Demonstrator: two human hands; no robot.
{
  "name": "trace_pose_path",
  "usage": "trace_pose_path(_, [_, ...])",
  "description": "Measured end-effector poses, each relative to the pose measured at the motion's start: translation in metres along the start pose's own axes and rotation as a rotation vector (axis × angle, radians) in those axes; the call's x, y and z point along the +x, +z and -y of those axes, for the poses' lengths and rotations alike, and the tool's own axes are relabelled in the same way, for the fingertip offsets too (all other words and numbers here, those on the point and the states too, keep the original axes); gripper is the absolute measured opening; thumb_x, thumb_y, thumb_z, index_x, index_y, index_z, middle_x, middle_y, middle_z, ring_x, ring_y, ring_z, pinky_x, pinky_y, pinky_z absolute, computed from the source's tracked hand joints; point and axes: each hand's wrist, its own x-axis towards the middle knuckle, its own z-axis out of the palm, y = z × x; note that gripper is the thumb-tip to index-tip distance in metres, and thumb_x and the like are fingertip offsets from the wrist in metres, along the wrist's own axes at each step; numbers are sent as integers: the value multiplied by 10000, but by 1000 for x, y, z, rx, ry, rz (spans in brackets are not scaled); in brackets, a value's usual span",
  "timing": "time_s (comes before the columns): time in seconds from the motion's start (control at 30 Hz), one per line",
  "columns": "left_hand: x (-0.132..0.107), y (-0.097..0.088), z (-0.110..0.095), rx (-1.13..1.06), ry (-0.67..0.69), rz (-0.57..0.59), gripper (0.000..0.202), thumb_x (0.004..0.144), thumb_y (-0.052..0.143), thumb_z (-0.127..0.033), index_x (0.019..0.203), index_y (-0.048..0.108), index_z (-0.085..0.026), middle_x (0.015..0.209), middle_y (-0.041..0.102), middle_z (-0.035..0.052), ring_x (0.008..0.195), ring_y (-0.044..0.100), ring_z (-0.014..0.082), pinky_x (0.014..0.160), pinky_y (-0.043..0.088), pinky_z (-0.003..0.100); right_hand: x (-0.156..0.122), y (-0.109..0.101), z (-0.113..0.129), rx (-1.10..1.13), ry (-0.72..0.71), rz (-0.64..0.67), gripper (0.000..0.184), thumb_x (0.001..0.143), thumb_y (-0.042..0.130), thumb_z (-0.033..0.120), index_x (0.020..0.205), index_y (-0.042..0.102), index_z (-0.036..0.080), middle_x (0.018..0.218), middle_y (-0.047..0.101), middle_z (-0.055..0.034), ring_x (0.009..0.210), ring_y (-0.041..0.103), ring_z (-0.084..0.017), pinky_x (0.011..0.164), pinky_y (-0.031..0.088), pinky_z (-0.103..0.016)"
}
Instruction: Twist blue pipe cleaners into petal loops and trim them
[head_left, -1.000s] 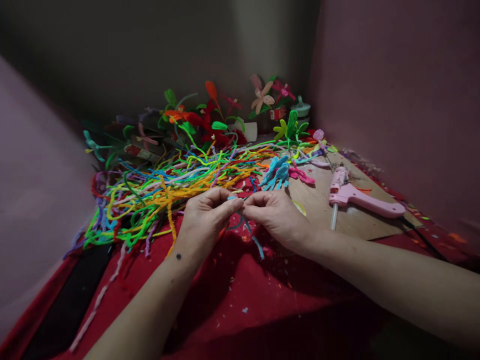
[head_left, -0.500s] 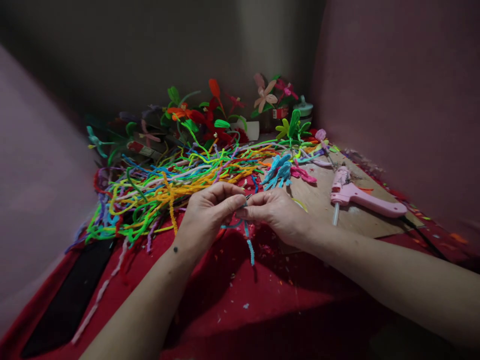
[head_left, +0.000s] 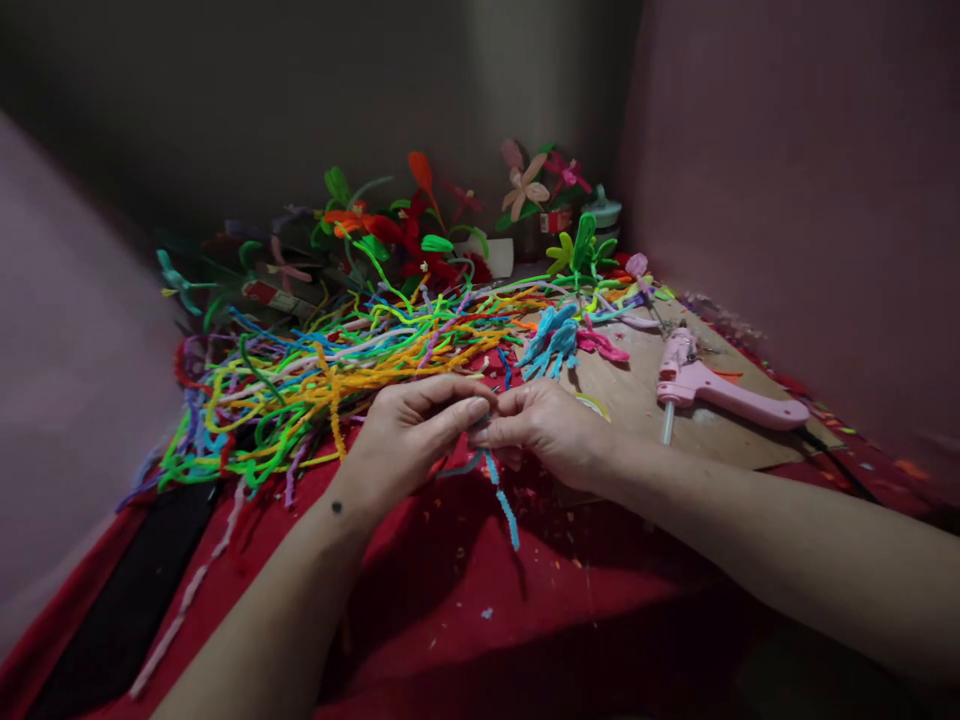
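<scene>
A blue pipe cleaner point(head_left: 512, 525) is pinched at its upper end by the left hand point(head_left: 420, 425) and the right hand point(head_left: 547, 430), whose fingertips are brought together above the red cloth point(head_left: 450, 650). Both hands are closed at thumb and forefinger, with the other fingers curled; the exact grip is hidden, and how much of the load is borne by each hand cannot be told. The lower part of the blue pipe cleaner is left hanging below the fingertips. Behind the left hand, the cloth is covered by a tangled pile of pipe cleaners point(head_left: 360, 375) in orange, green, yellow and purple. A blue bundle point(head_left: 553, 345) is seen just beyond the right hand, with a pink bundle point(head_left: 606, 346) beside it. To the right, a pink glue gun point(head_left: 724, 395) is rested on a brown board point(head_left: 634, 395). At the back, fuzzy flowers point(head_left: 525, 188) are gathered near a lidded jar point(head_left: 602, 212). At the left, a pale pink pipe cleaner point(head_left: 187, 605) is stretched alongside a black strip point(head_left: 124, 605). Small scraps point(head_left: 487, 613) are scattered over the cloth.
</scene>
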Motion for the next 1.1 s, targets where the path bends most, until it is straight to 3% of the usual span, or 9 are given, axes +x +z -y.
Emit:
trace_pose_path(0.1, [2, -6, -1, -117, -83, 99, 129, 744, 629, -273, 714, 653, -150, 597, 572, -24, 486, 453, 59, 463, 364, 170, -1, 0, 0, 19, 5, 49, 312, 618, 730, 345, 501, 509, 157, 430, 427, 61, 410, 320, -57, 444, 202, -245])
trace_pose_path(0.33, [-1, -3, 3, 4, -10, 15, 137, 760, 620, -277, 698, 628, -156, 581, 530, -38, 502, 434, 58, 456, 341, 164, -2, 1, -3, 49, -29, 31, 310, 637, 720, 339, 508, 505, 157, 444, 426, 62, 428, 318, -58, 466, 201, -256])
trace_pose_path(0.57, [-6, 4, 14, 569, 450, -197, 107, 787, 593, -242, 730, 651, -172, 695, 643, 9, 641, 566, 102, 619, 415, 202, -1, 1, -5, -35, -89, -60, 212, 644, 611, 180, 465, 500, 155, 433, 388, 64, 443, 293, -61, 479, 190, -263])
trace_pose_path(0.63, [-6, 5, 14, 611, 484, -208, 114, 781, 599, -261, 723, 653, -179, 694, 643, 11, 649, 571, 107, 622, 415, 206, -2, 2, -5, -26, -81, -47, 199, 635, 598, 162, 462, 498, 156, 431, 393, 63, 441, 298, -60, 479, 200, -259])
trace_pose_path(0.7, [-4, 5, 12, 475, 374, -225, 150, 791, 583, -288, 709, 642, -176, 654, 622, 4, 599, 548, 100, 574, 409, 202, -2, 3, -3, 9, -61, -33, 207, 636, 625, 202, 470, 511, 154, 442, 429, 52, 449, 338, -65, 488, 237, -251])
trace_pose_path(0.8, [-1, -2, 7, 124, 55, -182, 231, 824, 520, -379, 781, 614, -173, 600, 569, -17, 471, 457, 79, 448, 350, 193, -2, 5, 1, 71, -48, -48, 234, 627, 689, 286, 505, 547, 144, 495, 505, 28, 486, 411, -73, 514, 301, -243])
trace_pose_path(0.93, [2, -14, 3, -28, -242, 149, 265, 779, 563, -433, 806, 597, -172, 502, 465, -54, 396, 350, 61, 384, 248, 186, 1, 3, 5, 148, -48, -82, 238, 609, 729, 328, 601, 578, 144, 542, 523, 36, 487, 423, -68, 501, 310, -231])
trace_pose_path(1.0, [1, -16, 5, 37, -266, 271, 244, 750, 601, -392, 674, 572, -162, 465, 417, -59, 392, 320, 55, 387, 233, 191, 2, 2, 4, 131, -52, -109, 254, 615, 728, 338, 596, 564, 145, 520, 493, 47, 464, 397, -60, 476, 291, -226])
trace_pose_path(1.1, [-3, -10, 11, 256, -48, 109, 245, 766, 582, -346, 610, 569, -157, 503, 453, -38, 443, 362, 63, 436, 271, 202, 2, 1, 2, 11, -92, -179, 288, 646, 710, 349, 550, 527, 149, 474, 433, 64, 438, 351, -53, 451, 251, -225])
